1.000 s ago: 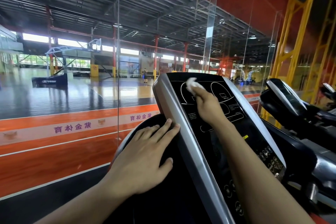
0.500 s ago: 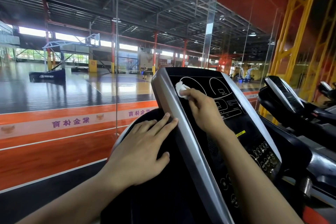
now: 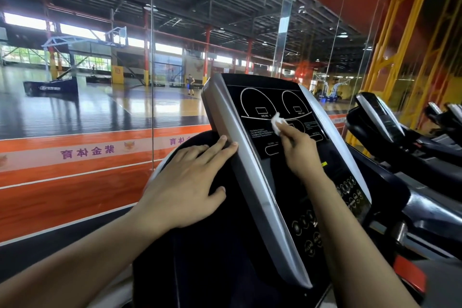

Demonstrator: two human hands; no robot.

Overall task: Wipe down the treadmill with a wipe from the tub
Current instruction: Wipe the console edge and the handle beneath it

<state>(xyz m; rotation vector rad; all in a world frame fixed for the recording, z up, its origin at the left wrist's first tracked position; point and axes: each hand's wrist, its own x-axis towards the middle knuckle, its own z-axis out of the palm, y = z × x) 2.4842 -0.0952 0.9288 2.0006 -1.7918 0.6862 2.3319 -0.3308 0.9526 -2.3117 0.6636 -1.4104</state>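
Note:
The treadmill console (image 3: 262, 107) rises in front of me, a black panel with white dial outlines and a silver frame (image 3: 225, 112). My right hand (image 3: 298, 150) pinches a small white wipe (image 3: 277, 124) and presses it against the middle of the black panel, below the two dial outlines. My left hand (image 3: 185, 185) lies flat with straight fingers on the dark rounded housing left of the console, fingertips touching the silver frame. The tub of wipes is not in view.
A glass wall (image 3: 152, 82) stands just beyond the console, with an orange band and a sports hall behind it. More treadmill consoles (image 3: 380, 117) line up to the right. Round buttons (image 3: 307, 232) cover the lower panel.
My right hand has drawn the wipe from the upper left dial area down and to the right, to the panel's middle. My left hand has stayed in place.

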